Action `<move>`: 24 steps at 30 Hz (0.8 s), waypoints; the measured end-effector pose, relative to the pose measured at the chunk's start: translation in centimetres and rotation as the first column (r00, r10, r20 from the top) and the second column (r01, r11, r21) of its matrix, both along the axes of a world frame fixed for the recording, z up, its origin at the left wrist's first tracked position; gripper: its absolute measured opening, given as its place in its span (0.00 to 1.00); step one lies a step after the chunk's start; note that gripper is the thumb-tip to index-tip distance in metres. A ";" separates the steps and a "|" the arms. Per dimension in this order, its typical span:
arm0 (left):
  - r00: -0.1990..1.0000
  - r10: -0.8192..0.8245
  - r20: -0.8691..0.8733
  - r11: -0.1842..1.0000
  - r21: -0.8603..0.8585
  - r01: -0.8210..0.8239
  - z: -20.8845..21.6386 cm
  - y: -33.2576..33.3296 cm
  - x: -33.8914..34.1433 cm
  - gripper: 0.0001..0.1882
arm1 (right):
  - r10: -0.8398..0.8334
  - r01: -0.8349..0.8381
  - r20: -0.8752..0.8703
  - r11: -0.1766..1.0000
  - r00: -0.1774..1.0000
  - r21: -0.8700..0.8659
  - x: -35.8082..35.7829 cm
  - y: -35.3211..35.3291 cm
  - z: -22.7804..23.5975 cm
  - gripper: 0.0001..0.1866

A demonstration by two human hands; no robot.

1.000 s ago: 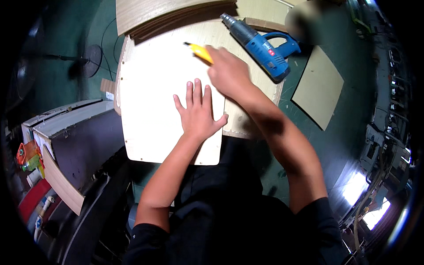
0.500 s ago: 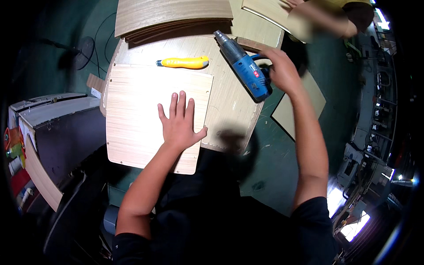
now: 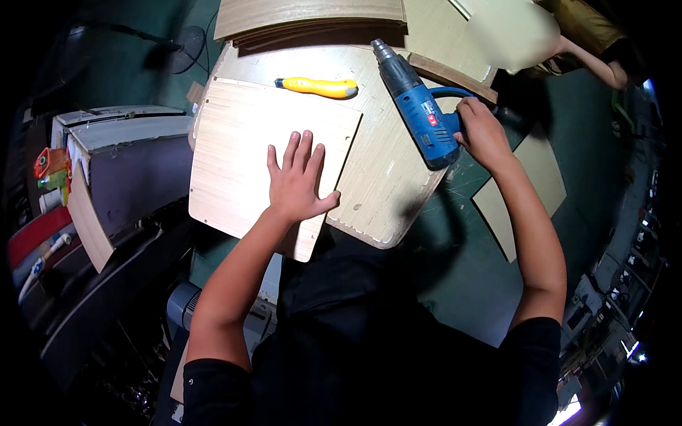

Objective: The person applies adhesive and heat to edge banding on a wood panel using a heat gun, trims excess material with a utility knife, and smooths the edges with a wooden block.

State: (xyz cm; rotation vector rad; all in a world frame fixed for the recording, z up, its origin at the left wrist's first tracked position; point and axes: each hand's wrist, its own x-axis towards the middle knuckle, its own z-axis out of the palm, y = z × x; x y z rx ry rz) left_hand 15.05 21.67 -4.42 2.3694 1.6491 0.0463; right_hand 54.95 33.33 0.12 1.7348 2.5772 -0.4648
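A pale wood-grain panel (image 3: 234, 142) with small holes near its edges lies on the worktable (image 3: 387, 192). My left hand (image 3: 298, 184) presses flat on its right part, fingers spread. Past the fingertips, a yellow utility knife (image 3: 320, 86) rests along the panel's far edge. To the right is a blue heat gun (image 3: 426, 124), its metal nozzle pointing away from me and slightly left. My right hand (image 3: 484, 135) is closed at the gun's handle on its right side; the fingers are partly hidden.
A stack of curved wood sheets (image 3: 312, 18) stands at the table's far side. A wooden strip (image 3: 455, 78) lies beyond the gun. Another person's arm (image 3: 593, 64) shows at the far right. A loose panel (image 3: 526, 192) is on the floor, and a fan base (image 3: 188, 51) stands far left.
The whole view has shifted and turned a little. My right hand has moved lower along the heat gun's handle side. My left hand stays flat on the panel. The other person's arm has moved.
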 end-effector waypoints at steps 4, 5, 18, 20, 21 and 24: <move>1.000 0.001 -0.031 1.000 0.007 -0.001 0.1 -0.2 0.2 0.53 | 0.111 -0.110 -0.007 0.993 0.994 0.041 0.0 0.1 0.0 0.28; 0.999 0.000 -0.035 1.000 0.012 0.000 0.0 -0.1 0.3 0.53 | 0.116 -0.116 -0.004 0.992 0.993 0.050 0.1 0.2 0.0 0.28; 0.997 0.027 -0.067 1.000 0.006 -0.026 0.4 -0.5 0.6 0.52 | 0.146 -0.156 0.077 0.977 0.986 0.146 0.2 0.0 -1.1 0.22; 0.997 0.030 -0.069 1.000 0.010 -0.029 0.4 -0.3 0.5 0.52 | 0.160 -0.173 0.092 0.972 0.983 0.157 0.1 0.1 -0.9 0.21; 0.996 0.027 -0.088 0.999 -0.034 -0.030 0.8 -0.4 0.6 0.53 | 0.159 -0.175 0.103 0.970 0.982 0.169 0.3 0.3 -1.1 0.21; 0.997 0.028 -0.075 0.999 -0.032 -0.031 1.0 -0.2 0.5 0.52 | 0.171 -0.191 0.120 0.964 0.978 0.187 0.3 0.0 -1.4 0.19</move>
